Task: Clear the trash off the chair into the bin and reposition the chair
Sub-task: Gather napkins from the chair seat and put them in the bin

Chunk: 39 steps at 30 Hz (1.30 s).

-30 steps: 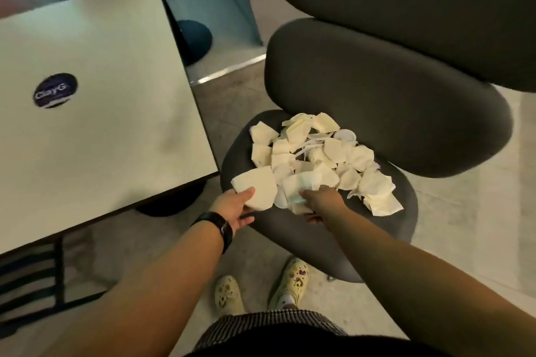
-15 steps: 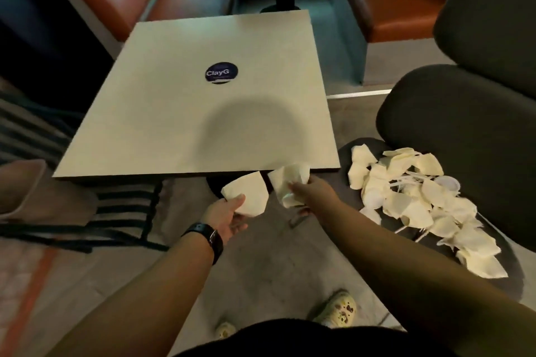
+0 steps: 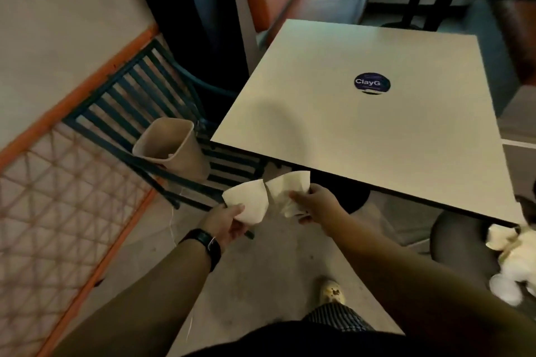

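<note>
left hand (image 3: 229, 222): fingers curled round one cream paper piece (image 3: 248, 201), thumb on top, held out in front of me over the floor.
right hand (image 3: 314, 206): fingers closed on a small bunch of paper (image 3: 288, 193), just beside the left one's piece; the two nearly touch.
bin (image 3: 171, 148): tan, open-topped, tilted, standing on the slatted seat of a dark metal chair (image 3: 139, 101), ahead and left of both hands. A scrap of paper shows inside near the rim.
remaining trash (image 3: 510, 258): heap of cream pieces on the grey padded chair (image 3: 458, 243) at far right, partly under the table edge, blurred.
table (image 3: 362, 130): pale square top with a round dark sticker (image 3: 372, 83), right of the bin, above my right hand.
other: black watch (image 3: 207, 242) on left wrist; one shoe (image 3: 333, 291) on the floor below.
</note>
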Available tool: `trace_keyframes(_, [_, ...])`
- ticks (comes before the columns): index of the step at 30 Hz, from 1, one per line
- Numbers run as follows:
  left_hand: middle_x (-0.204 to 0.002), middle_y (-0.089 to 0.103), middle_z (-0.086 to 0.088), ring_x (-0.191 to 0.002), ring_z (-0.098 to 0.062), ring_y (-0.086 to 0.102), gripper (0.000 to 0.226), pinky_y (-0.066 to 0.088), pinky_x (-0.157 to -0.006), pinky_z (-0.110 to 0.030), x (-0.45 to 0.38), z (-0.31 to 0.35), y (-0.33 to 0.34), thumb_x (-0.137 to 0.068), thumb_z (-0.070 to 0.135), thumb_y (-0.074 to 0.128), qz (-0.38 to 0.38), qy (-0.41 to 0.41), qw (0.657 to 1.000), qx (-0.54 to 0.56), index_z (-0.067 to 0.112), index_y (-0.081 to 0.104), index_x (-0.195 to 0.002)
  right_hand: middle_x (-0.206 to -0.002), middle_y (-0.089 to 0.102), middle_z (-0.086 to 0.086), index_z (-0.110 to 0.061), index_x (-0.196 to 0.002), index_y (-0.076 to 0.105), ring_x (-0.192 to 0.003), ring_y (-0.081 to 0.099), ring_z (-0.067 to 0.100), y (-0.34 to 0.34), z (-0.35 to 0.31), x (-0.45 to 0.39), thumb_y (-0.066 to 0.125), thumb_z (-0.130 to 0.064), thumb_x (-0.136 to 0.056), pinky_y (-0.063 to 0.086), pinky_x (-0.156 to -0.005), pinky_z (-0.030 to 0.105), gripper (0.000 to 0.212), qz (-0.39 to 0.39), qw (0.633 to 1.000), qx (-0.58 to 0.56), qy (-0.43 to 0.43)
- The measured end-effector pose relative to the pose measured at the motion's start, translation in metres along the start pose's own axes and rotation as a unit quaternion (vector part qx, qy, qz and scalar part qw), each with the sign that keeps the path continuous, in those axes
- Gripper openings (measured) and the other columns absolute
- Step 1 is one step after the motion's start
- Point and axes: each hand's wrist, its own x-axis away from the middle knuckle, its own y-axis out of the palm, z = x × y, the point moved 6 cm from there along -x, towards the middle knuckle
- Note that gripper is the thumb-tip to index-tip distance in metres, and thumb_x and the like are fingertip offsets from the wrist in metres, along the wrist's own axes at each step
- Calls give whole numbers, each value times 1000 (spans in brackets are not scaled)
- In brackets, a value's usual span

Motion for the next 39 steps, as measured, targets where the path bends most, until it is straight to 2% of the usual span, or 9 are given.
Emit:
trace_keyframes(5, [-118,57,-13,-99,-29,57,40,51,-73,-36,-32,14,-51,-92,15,59,42,-23,997,56,10,48,-130,-116,63,14,-10,-130,54,-101,63,31,47,-45,-39,67,-31,-90,59,-71,40,47,-30,999,27,-9])
trace_keyframes(12, [-101,58,-10,-92,-29,59,39,50,-62,-35,-94,62,-105,-91,11,59,119,-36,980,156,7,50,-129,-114,60,14,-8,-129,53,-97,62,28,115,-116,-111,66,-29,-91,60,-63,35,46,-105,990,95,-12])
trace_keyframes(16, [-96,57,-9,-97,-31,58,35,52,-71,-35,-121,92,-135,-93,11,56,143,-26,971,192,7,50,-127,-113,59,14,-8,-129,51,-99,63,30,168,-151,-145,64,-31,-91,60,-77,40,46,-135,979,153,-4])
trace_keyframes(19, [-97,56,-10,-89,-28,59,31,52,-73,-36,-139,112,-161,-94,10,54,155,-28,965,212,9,48,-125,-111,58,10,-11,-131,49,-97,63,27,207,-166,-161,64,-33,-92,59,-73,34,47,-145,976,163,26])
trace_keyframes(22, [-111,57,-15,-105,-33,56,42,50,-90,-42,-166,138,-196,-95,9,53,168,-18,964,206,3,43,-135,-110,61,10,-12,-131,50,-92,64,25,249,-183,-174,61,-36,-93,55,-59,28,46,-140,973,180,30])
trace_keyframes(26, [-129,53,-18,-103,-31,55,44,49,-83,-40,-210,186,-250,-95,9,51,163,-12,971,176,6,41,-138,-114,65,12,-12,-130,52,-96,65,26,306,-212,-198,61,-35,-93,51,-51,27,46,-105,981,164,24])
trace_keyframes(30, [-120,54,-14,-87,-24,57,44,52,-72,-35,-254,233,-286,-96,16,51,143,-6,983,116,7,41,-138,-114,66,9,-13,-129,55,-100,65,26,352,-237,-218,64,-37,-90,59,-78,40,47,-54,994,87,29])
trace_keyframes(35, [-152,33,-12,-135,-33,37,63,35,-106,-50,-284,254,-288,-95,36,53,33,-77,996,-16,14,28,-149,-110,67,2,-22,-121,61,-97,63,20,383,-244,-233,58,-51,-89,49,-73,32,43,-49,993,88,61])
trace_keyframes(39, [-155,29,-7,-140,-29,31,68,29,-109,-54,-291,248,-293,-93,37,56,19,-89,994,-60,16,25,-150,-97,65,0,-24,-107,63,-86,60,17,376,-226,-229,58,-46,-92,48,-77,32,28,-44,990,96,95])
